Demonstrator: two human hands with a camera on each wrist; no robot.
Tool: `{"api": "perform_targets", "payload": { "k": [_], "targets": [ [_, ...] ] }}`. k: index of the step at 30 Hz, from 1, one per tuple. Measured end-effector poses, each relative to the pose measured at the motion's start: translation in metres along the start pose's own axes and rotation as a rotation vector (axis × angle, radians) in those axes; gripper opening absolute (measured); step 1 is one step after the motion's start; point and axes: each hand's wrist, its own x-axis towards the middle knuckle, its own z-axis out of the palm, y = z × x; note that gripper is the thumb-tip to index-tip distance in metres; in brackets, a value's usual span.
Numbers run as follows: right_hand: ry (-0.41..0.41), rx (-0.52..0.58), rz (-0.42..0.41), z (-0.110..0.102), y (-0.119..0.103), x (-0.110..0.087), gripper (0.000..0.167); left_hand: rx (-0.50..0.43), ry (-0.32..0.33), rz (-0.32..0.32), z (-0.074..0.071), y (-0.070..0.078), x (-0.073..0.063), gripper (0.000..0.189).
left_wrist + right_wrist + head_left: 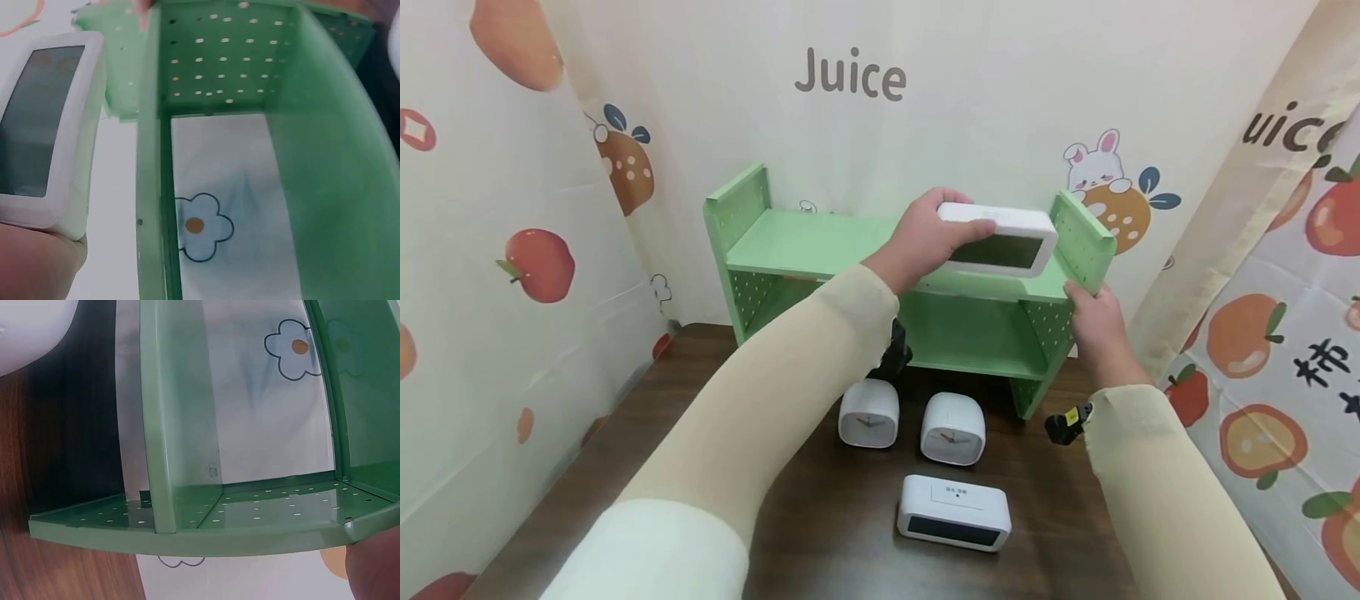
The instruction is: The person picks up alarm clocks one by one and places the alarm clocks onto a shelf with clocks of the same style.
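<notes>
My left hand point(934, 233) grips a white rectangular digital clock point(1033, 218) by its left end, thumb in front, above the top shelf of a green two-tier rack point(820, 237). In the left wrist view the clock's dark screen point(40, 119) faces the camera beside the shelf edge. With fingers and thumb round the front edge of the rack's right side panel point(250, 542), my right hand point(1101, 329) holds the rack. Below on the table stand two small white analog clocks point(868, 414) point(953, 429) and a second white digital clock point(955, 510).
The rack stands on a dark brown wooden table point(842, 533) against a printed curtain point(925, 125). More fruit-printed curtain hangs at both sides. The rack's perforated left panel point(741, 208) rises above the top shelf.
</notes>
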Motion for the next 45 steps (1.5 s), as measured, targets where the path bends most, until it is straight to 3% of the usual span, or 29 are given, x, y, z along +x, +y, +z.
{"api": "perform_targets", "payload": {
  "k": [5,15,24,31,38,45],
  "targets": [
    [0.012,-0.019,-0.001,0.000,-0.002,0.001,0.060,-0.018,0.001,-0.013,0.002,-0.005,0.016,0.052],
    [0.002,-0.018,0.024,0.002,-0.002,-0.001,0.062,0.022,-0.008,-0.053,0.004,-0.024,0.025,0.051],
    [-0.010,0.021,0.038,0.002,-0.001,-0.002,0.061,0.030,-0.015,-0.087,0.012,-0.029,0.036,0.049],
    [0.013,-0.023,0.020,0.002,-0.002,0.001,0.061,0.052,-0.004,-0.091,0.014,-0.024,0.035,0.049],
    [0.012,0.019,0.015,0.004,-0.002,0.002,0.059,0.053,0.007,-0.099,0.012,-0.023,0.032,0.057],
    [0.020,-0.026,0.017,0.002,-0.001,0.002,0.063,0.094,0.032,-0.055,-0.004,-0.019,0.027,0.077]
  ]
}}
